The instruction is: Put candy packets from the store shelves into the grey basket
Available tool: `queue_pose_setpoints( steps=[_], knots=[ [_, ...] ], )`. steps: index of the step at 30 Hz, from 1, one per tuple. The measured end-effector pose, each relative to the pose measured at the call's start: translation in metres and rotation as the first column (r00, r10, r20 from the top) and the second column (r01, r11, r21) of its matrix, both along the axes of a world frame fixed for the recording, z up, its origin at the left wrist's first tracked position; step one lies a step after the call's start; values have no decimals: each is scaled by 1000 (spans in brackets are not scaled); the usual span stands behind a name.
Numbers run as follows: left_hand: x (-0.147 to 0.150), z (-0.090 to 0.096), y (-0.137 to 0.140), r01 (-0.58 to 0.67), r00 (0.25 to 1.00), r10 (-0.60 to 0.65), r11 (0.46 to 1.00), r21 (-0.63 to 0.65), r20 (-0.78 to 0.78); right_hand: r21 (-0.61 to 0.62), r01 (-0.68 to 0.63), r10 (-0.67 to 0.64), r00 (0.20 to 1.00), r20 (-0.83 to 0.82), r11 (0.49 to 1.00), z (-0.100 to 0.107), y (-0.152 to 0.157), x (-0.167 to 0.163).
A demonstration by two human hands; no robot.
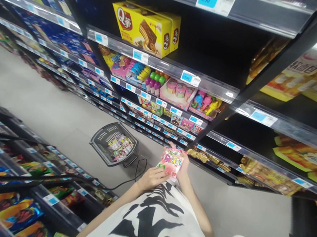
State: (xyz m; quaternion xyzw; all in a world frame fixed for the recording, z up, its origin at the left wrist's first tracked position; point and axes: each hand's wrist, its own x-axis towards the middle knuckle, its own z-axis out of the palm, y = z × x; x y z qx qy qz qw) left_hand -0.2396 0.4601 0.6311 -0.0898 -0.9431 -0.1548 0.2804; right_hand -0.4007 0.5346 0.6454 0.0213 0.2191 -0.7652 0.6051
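A pink and white candy packet (172,162) is held in front of my body, its printed face turned up toward me. My left hand (152,178) grips its lower left edge with the fingers lying over the front. Along the right side, my right hand (184,168) closes round the packet, with some fingers hidden behind it. On the floor to the left stands a dark grey shopping basket (103,135), several small colourful packets (121,146) lying inside it.
Shelves with price labels rise ahead, carrying yellow cake boxes (143,28) and small toy candies (155,81). Snack bags (301,74) fill shelves at right. Another snack rack (49,197) stands close at left. A black cable (125,185) hangs near the basket, above the grey floor (65,108).
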Motion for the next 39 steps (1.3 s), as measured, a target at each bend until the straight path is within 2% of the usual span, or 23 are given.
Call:
queue_pose_setpoints(
  steps=[4, 7, 9, 11, 12, 14, 16, 17, 19, 20, 21, 22, 23, 26, 28, 29, 30, 32, 34, 35, 37, 39],
  knots=[
    [0, 3, 1, -27, 997, 25, 999, -27, -77, 6, -18, 18, 1000, -14, 1000, 0, -1, 0],
    [-1, 6, 0, -64, 995, 63, 998, -3, -77, 33, -6, 8, 998, -61, 999, 3, -5, 0],
    [-2, 8, -2, -135, 986, 142, 987, 82, -85, 22, 12, -10, 994, -112, 1000, 7, -7, -3],
    [-5, 10, -5, -247, 948, 289, 932, 266, -133, -9, 19, -20, 980, -200, 1000, 8, -8, -6],
    [-7, 11, -8, -298, 914, 377, 874, 384, -149, -27, 15, -21, 967, -256, 1000, 8, -8, -8],
    [-10, 12, -13, -375, 830, 546, 697, 612, -113, -53, -7, -14, 927, -375, 999, 4, -8, -12],
    [-12, 10, -19, -400, 768, 640, 462, 791, 15, -19, -13, 2, 872, -490, 1000, -4, -8, -15],
    [-13, 8, -22, -392, 751, 653, 323, 861, 97, 36, 7, 15, 836, -549, 999, -9, -9, -16],
    [-12, 1, -27, -341, 742, 620, 24, 940, 254, 180, 81, 59, 748, -661, 980, -18, -11, -17],
    [-12, -4, -29, -311, 747, 587, -106, 945, 312, 239, 122, 85, 705, -704, 963, -21, -12, -17],
    [-11, -8, -30, -286, 753, 555, -207, 936, 353, 277, 153, 107, 669, -736, 949, -23, -14, -17],
    [-10, -13, -30, -272, 756, 533, -273, 923, 380, 295, 168, 123, 642, -756, 940, -25, -15, -17],
    [-9, -16, -30, -269, 756, 522, -305, 914, 396, 303, 170, 135, 626, -768, 938, -25, -17, -18],
    [-7, -24, -26, -275, 736, 542, -308, 911, 405, 309, 170, 141, 621, -771, 936, -22, -22, -20],
    [-5, -27, -25, -269, 720, 576, -283, 920, 388, 310, 152, 133, 671, -730, 938, -18, -27, -21],
    [-3, -29, -26, -273, 723, 583, -252, 928, 371, 319, 132, 136, 708, -693, 938, -16, -29, -22],
    [-2, -32, -26, -294, 735, 579, -197, 935, 353, 337, 100, 153, 746, -648, 936, -15, -31, -22],
    [3, -39, -28, -386, 765, 549, -27, 922, 336, 397, 23, 222, 800, -558, 917, -13, -37, -23],
    [7, -48, -29, -492, 768, 533, 137, 860, 354, 458, -43, 297, 815, -498, 888, -15, -43, -23],
    [10, -52, -30, -540, 753, 544, 190, 820, 370, 484, -68, 329, 813, -480, 872, -17, -46, -23],
    [14, -59, -30, -618, 696, 603, 229, 752, 389, 531, -103, 384, 805, -452, 841, -24, -52, -22],
    [17, -62, -32, -664, 635, 673, 225, 713, 379, 589, -110, 456, 750, -480, 801, -33, -57, -21]
  ],
)
